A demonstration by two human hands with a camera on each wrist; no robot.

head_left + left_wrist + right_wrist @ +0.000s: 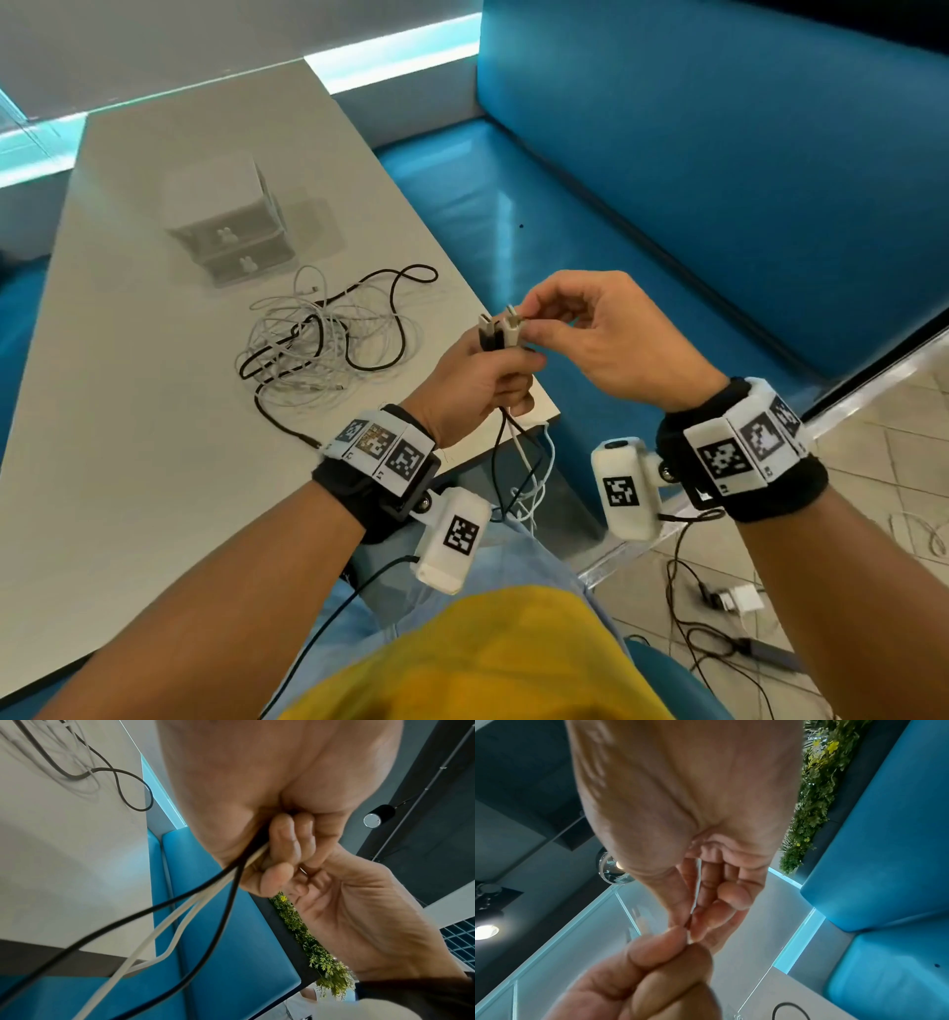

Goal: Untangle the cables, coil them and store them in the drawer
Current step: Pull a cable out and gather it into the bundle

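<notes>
A person sits at a long pale grey table [128, 462] with a blue padded bench [719, 180] running along its right side. Near the far middle of the table stands a small white drawer unit [226, 221] with two drawers stacked one above the other, both closed.

In front of the drawer unit, nearer the person, lies a loose tangle of cables [328, 339]: many thin white loops with a black cable [395, 288] winding through and around them. Strands from this pile lead over the near edge of the table toward the hands.

Both hands are raised just past the table's right corner, close together. The left hand [477, 380] is closed in a fist around a bundle of cable ends, black and white, whose plugs [500, 329] stick up above the fist. The left wrist view shows its fingers [285, 841] curled tight, with two black and two white strands hanging out below the fist toward the lap.

The right hand [611, 339] reaches in from the right; its thumb and forefinger pinch one white plug at the top of the bundle, the other fingers loosely curled. The right wrist view shows a thin white strand [697, 882] running between its fingers.

Each wrist wears a black band with white marker blocks.
</notes>
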